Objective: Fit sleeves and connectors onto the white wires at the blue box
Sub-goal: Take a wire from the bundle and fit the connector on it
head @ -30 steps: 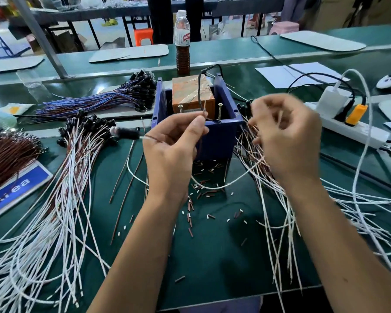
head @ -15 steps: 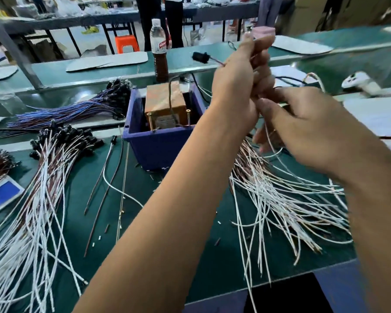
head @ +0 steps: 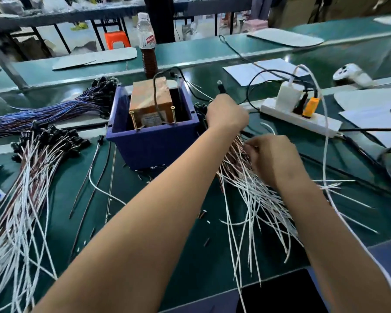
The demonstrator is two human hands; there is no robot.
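Note:
The blue box (head: 154, 145) stands mid-table with a brown block and two brass pins inside. My left hand (head: 226, 114) reaches across to the box's right side. It grips a wire whose black connector (head: 220, 86) sticks up above the knuckles. My right hand (head: 273, 159) lies lower right on the loose pile of white wires (head: 253, 199), fingertips curled into the wire ends. Motion blur hides whether it pinches one wire. A bundle of finished white wires with black connectors (head: 32, 168) lies at the left.
A power strip (head: 303, 118) with plugs and a white cable sits right of the box. A bottle (head: 148, 46) stands behind it. Blue wire bundles (head: 54, 111) lie at the back left, and small cut sleeve pieces (head: 201, 214) dot the green mat. Papers lie at the right.
My left hand has come down from high in the air to the right side of the box, still with the connector wire. My right hand has dropped onto the white wire pile.

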